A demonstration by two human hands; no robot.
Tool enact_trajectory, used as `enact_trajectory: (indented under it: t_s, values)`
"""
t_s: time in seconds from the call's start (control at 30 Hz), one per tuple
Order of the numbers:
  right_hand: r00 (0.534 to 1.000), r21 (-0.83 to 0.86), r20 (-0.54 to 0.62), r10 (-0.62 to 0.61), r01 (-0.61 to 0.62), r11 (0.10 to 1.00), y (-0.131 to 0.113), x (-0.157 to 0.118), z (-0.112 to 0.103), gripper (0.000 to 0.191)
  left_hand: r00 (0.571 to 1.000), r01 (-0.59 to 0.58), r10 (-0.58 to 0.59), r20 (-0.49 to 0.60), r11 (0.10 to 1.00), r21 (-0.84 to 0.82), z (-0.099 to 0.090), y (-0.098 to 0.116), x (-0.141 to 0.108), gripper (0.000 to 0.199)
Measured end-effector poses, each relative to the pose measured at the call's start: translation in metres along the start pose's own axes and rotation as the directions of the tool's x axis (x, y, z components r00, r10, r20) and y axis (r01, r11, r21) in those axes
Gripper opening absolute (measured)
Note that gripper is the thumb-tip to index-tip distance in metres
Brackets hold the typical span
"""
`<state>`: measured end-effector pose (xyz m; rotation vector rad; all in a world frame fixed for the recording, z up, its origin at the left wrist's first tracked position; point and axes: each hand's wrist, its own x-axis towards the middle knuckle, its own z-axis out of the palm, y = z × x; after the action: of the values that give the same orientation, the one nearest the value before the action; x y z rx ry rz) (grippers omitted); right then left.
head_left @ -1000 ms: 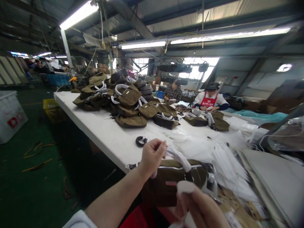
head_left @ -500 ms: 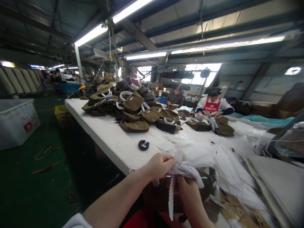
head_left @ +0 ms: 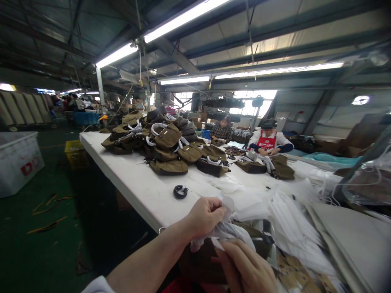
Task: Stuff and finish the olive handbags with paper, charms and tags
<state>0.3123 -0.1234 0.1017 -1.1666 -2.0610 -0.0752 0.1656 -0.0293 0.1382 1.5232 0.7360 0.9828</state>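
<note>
An olive-green bag (head_left: 198, 260) is close in front of me, partly hidden by my hands and forearms. White tissue-like wrapping (head_left: 241, 232) covers what looks like its handle. My left hand (head_left: 206, 215) is closed, with a thin white piece of the wrapping pinched between thumb and fingers. Lower and to the right, my right hand (head_left: 247, 264) has its fingers closed at the end of a narrow white strip (head_left: 217, 243) against the wrapped handle. Its fingertips are partly hidden.
Olive bags with wrapped handles (head_left: 166, 136) are piled on the white table (head_left: 134, 189). A black strap coil (head_left: 180, 192) lies nearer. White sheets (head_left: 293, 219) and brown card pieces (head_left: 293, 272) are at right. Two people sit across, one in a red apron (head_left: 266, 140).
The white strip that hung down between my hands is now up at the right fingers. My right hand has come out from under the wrapped handle, and the view has shifted slightly.
</note>
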Motion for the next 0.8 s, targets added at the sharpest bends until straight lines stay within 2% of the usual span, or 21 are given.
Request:
enact_trajectory:
  t_s: [0.1,0.17,0.27,0.37,0.43,0.53,0.7,0.8]
  values:
    - [0.972,-0.064,-0.173,0.157,-0.170,0.983,-0.003,0.019,-0.017,0.027,0.999,-0.024,0.023,0.023,1.000,0.014,0.005,-0.004,-0.002,0.027]
    - [0.932,0.016,-0.192,0.306,-0.309,0.951,0.003,0.030,-0.020,0.032,0.998,-0.059,0.059,0.023,0.998,0.029,0.005,-0.007,-0.003,0.027]
    - [0.876,0.205,-0.037,0.482,-0.465,0.861,0.014,0.042,-0.018,0.040,0.994,-0.109,0.110,-0.021,0.992,0.060,0.003,-0.007,-0.006,0.029]
    - [0.828,0.283,0.086,0.555,-0.554,0.783,0.018,0.048,-0.017,0.043,0.986,-0.158,0.163,-0.017,0.973,0.167,0.000,-0.002,-0.010,0.031]
    - [0.810,0.300,0.115,0.574,-0.580,0.758,0.017,0.051,-0.018,0.045,0.980,-0.193,0.197,0.008,0.948,0.252,-0.001,0.001,-0.013,0.030]
    - [0.804,0.310,0.109,0.584,-0.586,0.749,0.015,0.051,-0.018,0.045,0.983,-0.182,0.182,0.028,0.936,0.302,-0.002,0.004,-0.014,0.029]
    - [0.828,0.245,0.001,0.561,-0.544,0.803,0.017,0.046,-0.015,0.044,0.992,-0.129,0.128,0.023,0.958,0.256,-0.005,-0.003,-0.009,0.037]
    - [0.845,0.268,-0.099,0.525,-0.486,0.832,0.020,0.047,-0.014,0.041,0.997,-0.081,0.081,0.010,0.978,0.195,-0.006,-0.008,-0.009,0.043]
